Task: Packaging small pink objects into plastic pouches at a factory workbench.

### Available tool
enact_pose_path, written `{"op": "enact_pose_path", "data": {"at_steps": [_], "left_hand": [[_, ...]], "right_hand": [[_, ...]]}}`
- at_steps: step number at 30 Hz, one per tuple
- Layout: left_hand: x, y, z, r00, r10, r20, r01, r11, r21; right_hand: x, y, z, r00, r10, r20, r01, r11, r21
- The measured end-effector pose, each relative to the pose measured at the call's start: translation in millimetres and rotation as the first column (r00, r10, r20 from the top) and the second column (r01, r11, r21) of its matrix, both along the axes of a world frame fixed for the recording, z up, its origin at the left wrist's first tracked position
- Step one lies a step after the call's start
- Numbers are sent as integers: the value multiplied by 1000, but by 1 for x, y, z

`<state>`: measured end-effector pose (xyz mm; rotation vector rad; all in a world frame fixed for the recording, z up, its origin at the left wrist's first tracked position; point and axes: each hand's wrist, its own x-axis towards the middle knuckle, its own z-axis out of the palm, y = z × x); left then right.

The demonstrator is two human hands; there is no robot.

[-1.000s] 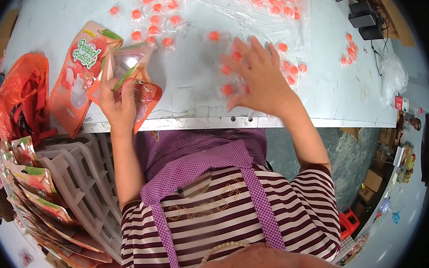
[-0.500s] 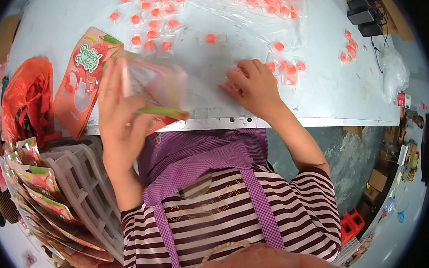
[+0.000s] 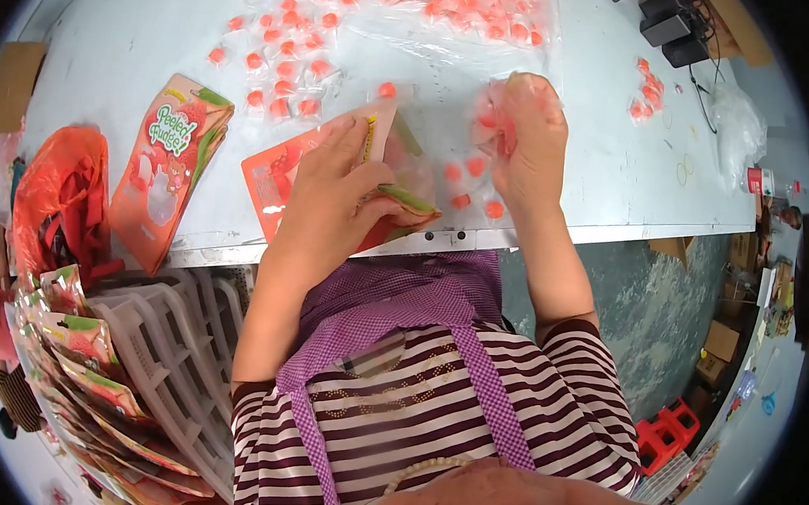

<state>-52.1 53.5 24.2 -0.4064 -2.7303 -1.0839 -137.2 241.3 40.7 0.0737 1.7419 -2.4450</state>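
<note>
My left hand (image 3: 329,192) is closed around a pink-red candy pouch (image 3: 270,178) near the table's front edge. The pouch's mouth stands open toward the right. Right of it, my raised right hand (image 3: 538,154) grips several clear-wrapped red candies (image 3: 492,119), smeared by motion. Under that hand, several loose wrapped candies (image 3: 475,167) show on the table. A single wrapped candy (image 3: 387,90) sits just beyond the pouch. To the left lies a stack of similar flat pouches (image 3: 163,182).
Loose wrapped candies (image 3: 286,68) are spread at the far left, beside a clear plastic sheet (image 3: 399,32) heaped with more. A small candy cluster (image 3: 649,92) lies at the right. Filled pouches (image 3: 84,339) stand in a pale plastic crate (image 3: 162,349) beside an orange bag (image 3: 57,176).
My left hand moved right with the pouch and turned its mouth toward the candies. My right hand rose from the table and moved right, now holding candies.
</note>
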Motion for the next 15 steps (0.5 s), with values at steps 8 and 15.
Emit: {"op": "enact_pose_path", "data": {"at_steps": [8,15], "left_hand": [[-3,7,10,995,-26,100,10,987,158],[-1,2,-1,998,15,58,-32,949,312]], "right_hand": [[17,-26,-21,870,190,-455,42,891,452],[22,-25,-33,822,291,-490,-96,918,384]]}}
